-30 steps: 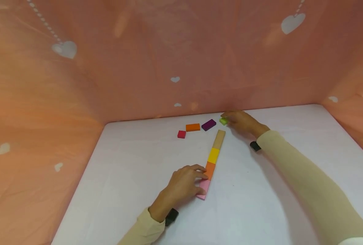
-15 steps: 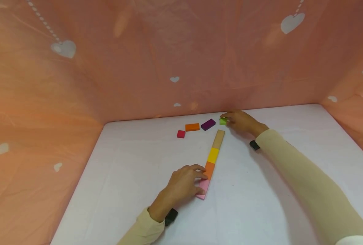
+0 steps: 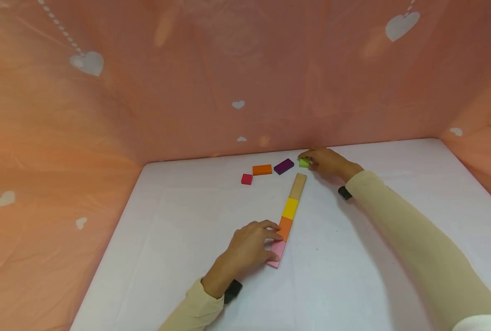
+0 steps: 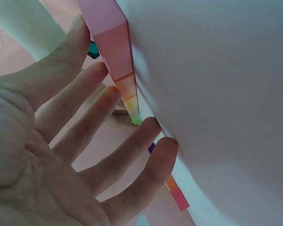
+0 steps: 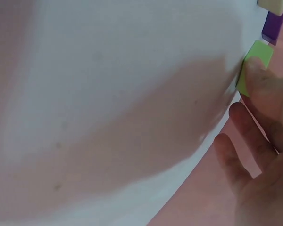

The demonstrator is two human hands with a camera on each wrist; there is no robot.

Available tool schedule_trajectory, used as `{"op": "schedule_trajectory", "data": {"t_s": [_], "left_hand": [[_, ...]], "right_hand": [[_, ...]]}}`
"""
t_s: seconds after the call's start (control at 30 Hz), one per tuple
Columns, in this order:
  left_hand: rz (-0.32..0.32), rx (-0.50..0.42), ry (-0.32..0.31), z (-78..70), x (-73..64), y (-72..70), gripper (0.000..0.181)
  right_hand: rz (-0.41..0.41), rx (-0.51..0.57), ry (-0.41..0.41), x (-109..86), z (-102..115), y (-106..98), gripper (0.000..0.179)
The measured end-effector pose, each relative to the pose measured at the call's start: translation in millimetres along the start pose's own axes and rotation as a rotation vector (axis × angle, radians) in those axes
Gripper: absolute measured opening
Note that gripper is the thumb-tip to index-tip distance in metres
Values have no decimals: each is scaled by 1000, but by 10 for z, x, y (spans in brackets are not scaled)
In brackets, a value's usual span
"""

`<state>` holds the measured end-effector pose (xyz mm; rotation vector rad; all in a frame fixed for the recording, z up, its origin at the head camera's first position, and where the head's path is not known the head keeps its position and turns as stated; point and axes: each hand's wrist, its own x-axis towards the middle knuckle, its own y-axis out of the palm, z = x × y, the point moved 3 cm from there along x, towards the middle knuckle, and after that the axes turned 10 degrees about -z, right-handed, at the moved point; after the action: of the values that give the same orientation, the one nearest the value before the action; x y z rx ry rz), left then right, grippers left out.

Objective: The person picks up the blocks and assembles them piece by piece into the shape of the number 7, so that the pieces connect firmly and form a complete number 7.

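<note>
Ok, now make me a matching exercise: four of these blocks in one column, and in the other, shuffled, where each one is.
1. Green block
2. Tan block
3. Red block
4. Pink block

A. Near end of the row
B. Held by the right hand
C. Leftmost block in the head view
D. Far end of the row

Pairs: 1-B, 2-D, 3-C, 4-A

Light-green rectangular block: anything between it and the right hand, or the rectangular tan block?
Nothing visible: the right hand pinches the light-green block, and white tabletop separates it from the tan block. The rectangular purple block lies aside.
</note>
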<state>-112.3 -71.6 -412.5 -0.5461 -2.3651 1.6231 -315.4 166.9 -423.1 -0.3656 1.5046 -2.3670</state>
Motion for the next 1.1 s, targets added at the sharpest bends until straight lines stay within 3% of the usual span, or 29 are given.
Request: {"op": "schedule_trajectory", "data": {"t_s": [0.6, 0.83, 1.1], "left_hand": [[11, -6, -27, 18, -9, -5, 45], [8, -6, -7, 1, -11, 0, 44], [-12, 2, 36, 3, -6, -9, 43]], "right_hand": [[-36, -20, -86, -91, 99, -91, 42], [-40, -51, -107, -175, 109, -85, 43], [-46, -18, -101, -251, 86, -49, 43]]}}
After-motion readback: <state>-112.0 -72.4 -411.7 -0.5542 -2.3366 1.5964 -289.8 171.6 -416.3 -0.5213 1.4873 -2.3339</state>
